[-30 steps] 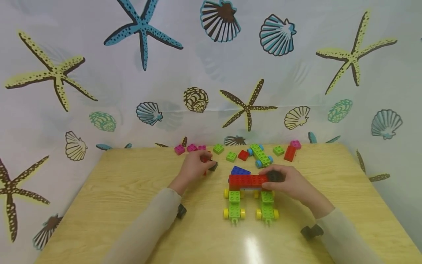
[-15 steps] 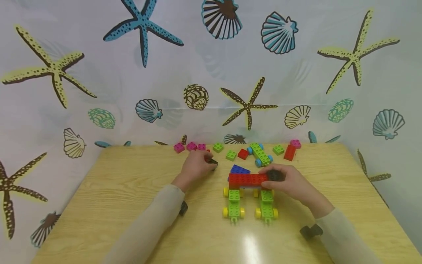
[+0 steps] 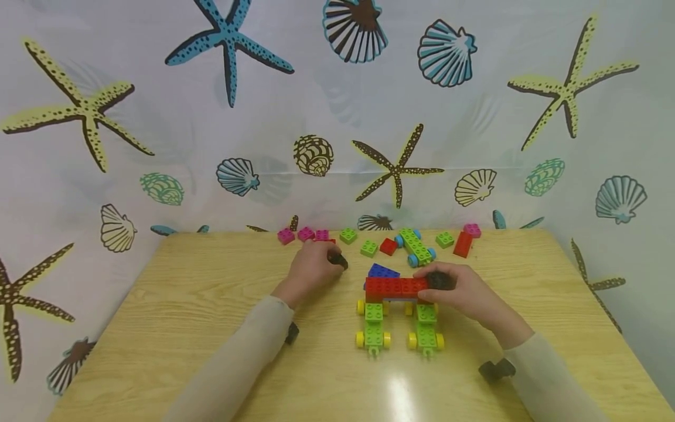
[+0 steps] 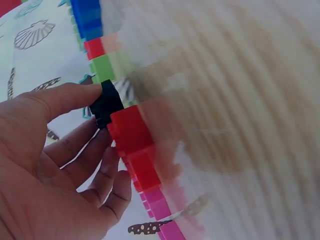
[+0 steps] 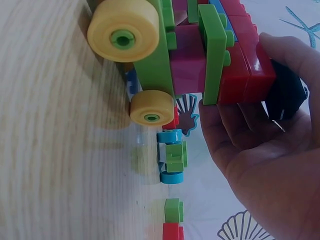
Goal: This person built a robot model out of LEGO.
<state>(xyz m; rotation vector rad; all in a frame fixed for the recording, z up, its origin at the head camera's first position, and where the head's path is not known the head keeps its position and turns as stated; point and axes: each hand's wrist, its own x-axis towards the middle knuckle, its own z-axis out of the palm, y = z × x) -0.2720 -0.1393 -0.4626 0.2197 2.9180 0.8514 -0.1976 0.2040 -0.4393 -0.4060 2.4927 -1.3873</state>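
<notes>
In the head view my left hand [image 3: 310, 268] reaches to the back of the table. Its thumb and fingers pinch a small black piece [image 4: 106, 100], close beside red bricks [image 4: 132, 132] that the hand mostly hides in the head view. My right hand [image 3: 466, 293] grips the right end of a row of red bricks [image 3: 392, 286], thumb on one side, fingers on the other. A second black piece [image 5: 285, 92] sits inside that grip against the red end; whether it is attached I cannot tell. Below the row stand two green wheeled bases [image 3: 374, 328] with yellow wheels.
Behind the build lies a blue brick [image 3: 383, 271]. Along the back edge are pink bricks [image 3: 286, 236], green bricks [image 3: 348, 235], a small red brick [image 3: 388, 246], a green car base [image 3: 415, 246] with blue wheels, and a long red brick [image 3: 463, 244]. A patterned cloth [image 3: 337, 117] hangs behind the table.
My left hand has shifted slightly, and the red bricks near its fingers are now more hidden. The black piece in it has turned a little. The right hand keeps its grip unchanged.
</notes>
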